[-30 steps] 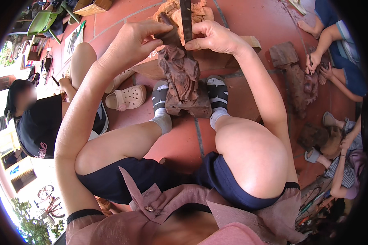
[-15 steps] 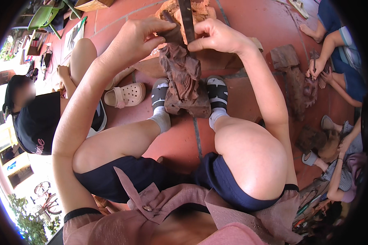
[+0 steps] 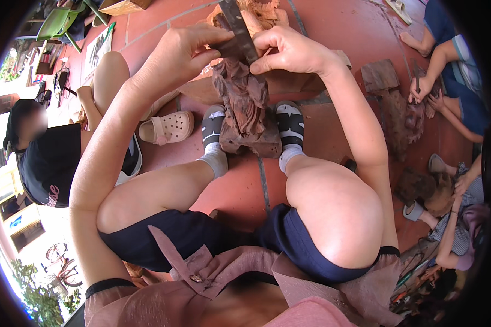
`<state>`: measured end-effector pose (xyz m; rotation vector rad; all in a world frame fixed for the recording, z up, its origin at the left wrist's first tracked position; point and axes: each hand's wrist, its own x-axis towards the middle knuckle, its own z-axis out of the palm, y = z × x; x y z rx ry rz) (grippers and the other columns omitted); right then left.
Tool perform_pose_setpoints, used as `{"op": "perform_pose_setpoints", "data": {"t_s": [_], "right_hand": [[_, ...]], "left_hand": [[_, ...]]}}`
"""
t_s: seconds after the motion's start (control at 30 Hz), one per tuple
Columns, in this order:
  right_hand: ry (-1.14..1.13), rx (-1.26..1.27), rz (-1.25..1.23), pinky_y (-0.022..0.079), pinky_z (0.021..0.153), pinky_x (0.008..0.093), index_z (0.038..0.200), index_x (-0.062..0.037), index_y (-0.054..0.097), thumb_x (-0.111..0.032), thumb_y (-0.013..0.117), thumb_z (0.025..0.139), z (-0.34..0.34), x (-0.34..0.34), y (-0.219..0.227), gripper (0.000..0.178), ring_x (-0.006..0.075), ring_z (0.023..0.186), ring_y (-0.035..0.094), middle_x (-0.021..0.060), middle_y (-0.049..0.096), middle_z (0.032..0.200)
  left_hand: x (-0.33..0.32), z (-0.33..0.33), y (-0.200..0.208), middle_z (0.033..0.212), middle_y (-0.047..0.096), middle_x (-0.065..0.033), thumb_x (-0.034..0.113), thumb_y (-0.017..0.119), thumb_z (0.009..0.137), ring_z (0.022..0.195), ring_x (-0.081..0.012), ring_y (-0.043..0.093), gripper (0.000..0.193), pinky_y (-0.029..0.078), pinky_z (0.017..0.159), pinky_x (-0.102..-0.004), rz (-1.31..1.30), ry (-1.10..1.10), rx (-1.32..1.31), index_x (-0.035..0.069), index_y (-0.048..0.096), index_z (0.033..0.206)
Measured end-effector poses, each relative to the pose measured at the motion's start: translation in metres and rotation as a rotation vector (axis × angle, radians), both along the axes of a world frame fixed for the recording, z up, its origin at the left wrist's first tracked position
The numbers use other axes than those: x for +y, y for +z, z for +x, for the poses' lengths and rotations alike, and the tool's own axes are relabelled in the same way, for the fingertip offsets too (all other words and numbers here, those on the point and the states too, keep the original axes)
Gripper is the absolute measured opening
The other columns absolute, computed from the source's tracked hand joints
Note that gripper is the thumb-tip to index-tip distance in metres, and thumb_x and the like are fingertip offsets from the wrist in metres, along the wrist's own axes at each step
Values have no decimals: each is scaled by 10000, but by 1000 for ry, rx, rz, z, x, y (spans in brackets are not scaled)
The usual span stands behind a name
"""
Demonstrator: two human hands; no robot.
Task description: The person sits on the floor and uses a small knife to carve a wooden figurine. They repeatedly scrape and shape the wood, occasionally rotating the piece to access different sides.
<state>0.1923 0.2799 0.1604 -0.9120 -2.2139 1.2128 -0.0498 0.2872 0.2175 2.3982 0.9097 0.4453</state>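
Note:
A dark brown wooden carving (image 3: 241, 103) of a draped figure stands upright on its block base, between my sandalled feet. My left hand (image 3: 183, 52) is closed in a pinch on the dark upper part of the carving. My right hand (image 3: 292, 50) is closed around a long, flat, dark strip like a metal file (image 3: 236, 23), thumb and fingers near its lower end. The strip leans to the left across the top of the carving, its lower end by my right thumb. Exactly where it touches the wood is hard to make out.
Behind the carving lie a larger wooden piece (image 3: 305, 82) and an orange-brown carved piece (image 3: 264, 12). A pale clog (image 3: 167, 127) rests at left, near a seated person (image 3: 52, 158). More dark carved wood (image 3: 393, 117) lies on the tiles at right, where other people work.
The top of the flat strip has swung left and sits lower, so it tilts more. My right fingers have shifted slightly with it. My left hand and the carving stay put.

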Motion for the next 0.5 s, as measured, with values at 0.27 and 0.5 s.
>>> {"op": "perform_pose_setpoints", "data": {"t_s": [0.27,0.5], "right_hand": [[-11,188,-185,451,661,244,880,-11,676,-133,721,799,1,-11,4,153,58,706,549,-11,650,783],[-129,235,-135,423,650,243,863,-19,682,-158,723,786,-5,-21,4,164,67,691,538,7,611,678]], "left_hand": [[-1,1,5,1060,679,-89,-24,628,807,864,-134,634,410,531,775,-280,-16,13,47,66,623,1207],[1,0,1,1069,678,-81,-26,625,810,879,-135,640,414,532,783,-281,-11,9,26,74,623,1211]]}}
